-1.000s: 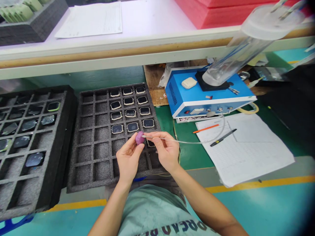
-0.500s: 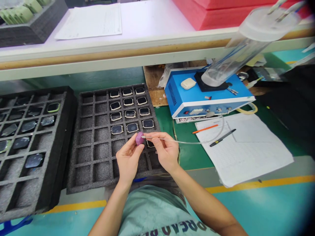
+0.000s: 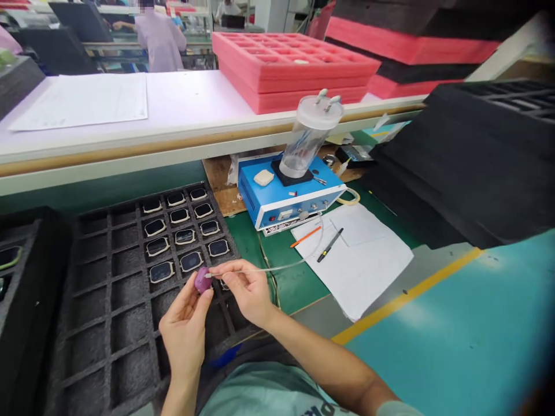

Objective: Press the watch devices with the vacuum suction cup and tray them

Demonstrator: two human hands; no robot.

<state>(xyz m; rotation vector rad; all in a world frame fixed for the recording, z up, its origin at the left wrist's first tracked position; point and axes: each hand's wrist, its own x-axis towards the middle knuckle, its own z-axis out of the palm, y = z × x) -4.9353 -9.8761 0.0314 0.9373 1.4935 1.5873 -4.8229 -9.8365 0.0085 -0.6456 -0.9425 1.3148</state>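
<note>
My left hand point(image 3: 184, 326) pinches a small, rounded purple piece point(image 3: 202, 281) between thumb and fingertips. From the right, my right hand point(image 3: 251, 294) grips the end of a thin clear tube point(image 3: 281, 268), its tip against the purple piece; whether the tip goes in, I cannot tell. The tube runs to the front of a blue box-shaped machine point(image 3: 251, 199), which carries a clear cylinder point(image 3: 306, 144). Below my hands lies a dark grey foam tray point(image 3: 106, 320). Several watch cases with dark screens, such as one watch case point(image 3: 162, 271), sit in its compartments. My hands partly cover one of them.
Another foam tray point(image 3: 32, 323) stands at the left. Papers point(image 3: 364, 260) with an orange stick point(image 3: 306, 237) and a black pen point(image 3: 330, 245) lie right of the machine. Red foam trays point(image 3: 299, 78) rest on the shelf. A person point(image 3: 160, 37) is in the background.
The view has swung up and to the right, so the shelf top and background now show. Both hands keep the same hold on the purple piece and the tube.
</note>
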